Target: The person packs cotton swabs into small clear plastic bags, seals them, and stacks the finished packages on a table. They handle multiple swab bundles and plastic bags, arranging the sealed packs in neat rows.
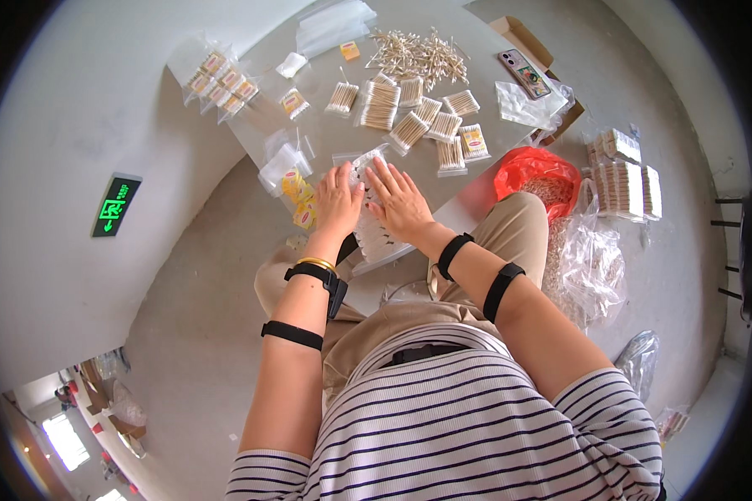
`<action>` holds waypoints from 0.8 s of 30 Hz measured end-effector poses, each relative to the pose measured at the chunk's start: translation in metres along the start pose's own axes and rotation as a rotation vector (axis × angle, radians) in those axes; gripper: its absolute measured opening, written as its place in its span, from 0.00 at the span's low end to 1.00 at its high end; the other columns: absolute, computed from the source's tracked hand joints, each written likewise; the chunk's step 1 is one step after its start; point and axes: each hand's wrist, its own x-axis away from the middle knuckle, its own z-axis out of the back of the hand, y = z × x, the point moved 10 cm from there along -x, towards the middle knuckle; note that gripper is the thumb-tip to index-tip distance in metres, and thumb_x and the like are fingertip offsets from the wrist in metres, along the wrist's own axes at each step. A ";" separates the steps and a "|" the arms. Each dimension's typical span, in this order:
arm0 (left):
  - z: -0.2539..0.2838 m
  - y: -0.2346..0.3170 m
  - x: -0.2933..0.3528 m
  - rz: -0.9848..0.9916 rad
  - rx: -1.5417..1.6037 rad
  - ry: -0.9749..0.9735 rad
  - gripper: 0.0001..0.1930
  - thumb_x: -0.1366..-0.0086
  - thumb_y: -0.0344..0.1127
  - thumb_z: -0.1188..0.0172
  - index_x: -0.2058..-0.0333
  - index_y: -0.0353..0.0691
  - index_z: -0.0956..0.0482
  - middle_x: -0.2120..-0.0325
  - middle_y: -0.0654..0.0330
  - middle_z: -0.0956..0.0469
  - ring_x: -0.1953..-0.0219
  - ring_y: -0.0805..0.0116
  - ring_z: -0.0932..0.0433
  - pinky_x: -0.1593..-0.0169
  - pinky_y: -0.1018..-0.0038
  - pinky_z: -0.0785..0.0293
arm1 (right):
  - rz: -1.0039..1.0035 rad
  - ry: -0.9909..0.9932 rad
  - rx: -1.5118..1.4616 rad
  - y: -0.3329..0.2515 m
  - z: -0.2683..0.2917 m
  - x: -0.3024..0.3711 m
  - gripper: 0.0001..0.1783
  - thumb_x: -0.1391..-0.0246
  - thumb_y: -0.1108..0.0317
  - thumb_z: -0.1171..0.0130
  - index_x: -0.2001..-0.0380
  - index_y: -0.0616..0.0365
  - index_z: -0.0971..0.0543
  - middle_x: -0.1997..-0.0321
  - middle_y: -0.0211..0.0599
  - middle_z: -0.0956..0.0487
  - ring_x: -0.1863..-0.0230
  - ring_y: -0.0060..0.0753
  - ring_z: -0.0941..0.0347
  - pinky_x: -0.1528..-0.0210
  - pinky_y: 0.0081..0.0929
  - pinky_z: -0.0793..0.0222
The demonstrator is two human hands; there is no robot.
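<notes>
Both my hands lie flat, fingers stretched out and pointing away from me, on a long whitish plastic sheet or bag (376, 242) with small dark marks, at the near edge of the table. My left hand (337, 200) presses its left side and my right hand (399, 199) its right side. Neither hand grips anything. What lies under the palms is hidden. Just beyond my fingers are several packs of cotton swabs (408, 131). Left of my left hand are yellow printed cards (297, 188) and clear small bags (281, 160).
A heap of loose cotton swabs (418, 58) lies at the table's far side. Filled packs (221, 83) are stacked at far left. A phone (524, 73) rests at far right. A red bag (536, 177), a clear bag (589, 267) and stacked swab bundles (625, 179) stand at right.
</notes>
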 end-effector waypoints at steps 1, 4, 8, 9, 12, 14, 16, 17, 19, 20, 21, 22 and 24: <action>0.001 -0.001 0.001 -0.003 0.017 -0.010 0.29 0.28 0.47 0.46 0.33 0.41 0.36 0.37 0.48 0.34 0.35 0.44 0.35 0.33 0.50 0.38 | 0.004 -0.009 -0.008 -0.001 -0.001 -0.001 0.39 0.30 0.47 0.55 0.23 0.47 0.49 0.18 0.35 0.55 0.20 0.45 0.53 0.22 0.46 0.55; 0.007 -0.002 -0.001 -0.064 0.073 0.001 0.27 0.28 0.46 0.45 0.35 0.40 0.34 0.40 0.48 0.31 0.39 0.43 0.32 0.37 0.52 0.35 | 0.015 -0.030 -0.029 -0.002 0.001 -0.004 0.38 0.30 0.47 0.56 0.23 0.48 0.49 0.17 0.38 0.57 0.21 0.47 0.52 0.22 0.46 0.54; 0.006 -0.002 -0.017 -0.094 0.072 0.003 0.24 0.28 0.46 0.46 0.39 0.41 0.29 0.45 0.48 0.28 0.44 0.43 0.28 0.40 0.51 0.32 | 0.052 -0.021 -0.110 0.000 0.004 -0.004 0.39 0.30 0.48 0.54 0.23 0.49 0.50 0.18 0.40 0.57 0.22 0.50 0.50 0.22 0.46 0.52; 0.004 -0.005 -0.020 -0.089 0.069 0.014 0.23 0.28 0.47 0.46 0.40 0.42 0.28 0.46 0.48 0.28 0.45 0.43 0.28 0.41 0.51 0.32 | 0.070 -0.011 -0.144 -0.002 0.009 -0.004 0.39 0.30 0.49 0.53 0.23 0.50 0.50 0.18 0.41 0.57 0.22 0.51 0.49 0.23 0.47 0.52; -0.002 -0.014 -0.028 -0.055 0.035 0.016 0.21 0.27 0.49 0.47 0.43 0.45 0.26 0.48 0.51 0.26 0.46 0.44 0.27 0.43 0.51 0.31 | 0.063 0.008 -0.369 0.005 0.028 0.002 0.41 0.32 0.51 0.48 0.24 0.53 0.50 0.19 0.45 0.54 0.24 0.53 0.47 0.24 0.48 0.49; -0.004 -0.019 -0.031 -0.035 -0.007 0.000 0.19 0.27 0.49 0.47 0.45 0.46 0.25 0.49 0.51 0.25 0.47 0.45 0.26 0.45 0.51 0.30 | 0.056 0.070 -0.457 0.020 0.037 0.020 0.44 0.35 0.51 0.43 0.25 0.57 0.49 0.21 0.50 0.49 0.25 0.54 0.45 0.25 0.47 0.47; -0.002 -0.012 -0.037 -0.037 -0.051 -0.030 0.18 0.27 0.50 0.47 0.47 0.46 0.25 0.51 0.52 0.24 0.49 0.44 0.25 0.47 0.51 0.29 | 0.060 0.037 -0.494 0.034 0.037 0.044 0.49 0.39 0.50 0.38 0.25 0.59 0.49 0.23 0.53 0.46 0.26 0.55 0.43 0.26 0.47 0.46; -0.002 -0.008 -0.036 -0.028 -0.076 -0.039 0.19 0.27 0.52 0.48 0.50 0.45 0.25 0.53 0.53 0.23 0.50 0.46 0.24 0.46 0.48 0.32 | 0.075 -0.030 -0.491 0.037 0.033 0.056 0.51 0.40 0.49 0.37 0.25 0.59 0.51 0.23 0.53 0.44 0.26 0.56 0.43 0.26 0.47 0.46; -0.001 -0.006 -0.035 -0.040 -0.160 -0.008 0.20 0.26 0.54 0.50 0.50 0.45 0.25 0.54 0.54 0.22 0.50 0.47 0.24 0.43 0.46 0.36 | 0.107 -0.128 -0.474 0.032 0.023 0.068 0.55 0.44 0.49 0.33 0.25 0.59 0.53 0.25 0.53 0.42 0.28 0.56 0.41 0.26 0.46 0.45; 0.000 -0.005 -0.035 -0.045 -0.203 0.009 0.20 0.26 0.54 0.51 0.50 0.45 0.24 0.55 0.54 0.22 0.50 0.47 0.24 0.42 0.45 0.38 | 0.124 -0.160 -0.458 0.029 0.017 0.072 0.58 0.46 0.50 0.31 0.24 0.59 0.54 0.26 0.53 0.40 0.29 0.57 0.39 0.27 0.46 0.44; -0.002 -0.003 -0.037 -0.018 -0.251 -0.047 0.21 0.25 0.55 0.52 0.50 0.45 0.25 0.52 0.54 0.23 0.47 0.49 0.25 0.39 0.43 0.41 | 0.138 -0.192 -0.442 0.028 0.010 0.076 0.60 0.48 0.51 0.29 0.24 0.59 0.56 0.27 0.53 0.39 0.30 0.57 0.38 0.28 0.45 0.42; -0.003 0.000 -0.039 0.007 -0.301 -0.104 0.22 0.25 0.55 0.53 0.49 0.44 0.25 0.49 0.55 0.24 0.44 0.50 0.27 0.36 0.41 0.45 | 0.092 -0.212 -0.447 0.031 0.005 0.076 0.62 0.50 0.53 0.28 0.24 0.58 0.56 0.28 0.54 0.37 0.31 0.57 0.37 0.29 0.44 0.41; 0.001 0.006 -0.038 0.020 -0.354 -0.105 0.24 0.25 0.57 0.54 0.46 0.43 0.26 0.42 0.54 0.28 0.37 0.50 0.33 0.31 0.39 0.51 | 0.011 -0.252 -0.456 0.034 -0.002 0.071 0.65 0.54 0.58 0.24 0.24 0.56 0.58 0.30 0.55 0.34 0.32 0.57 0.35 0.30 0.43 0.38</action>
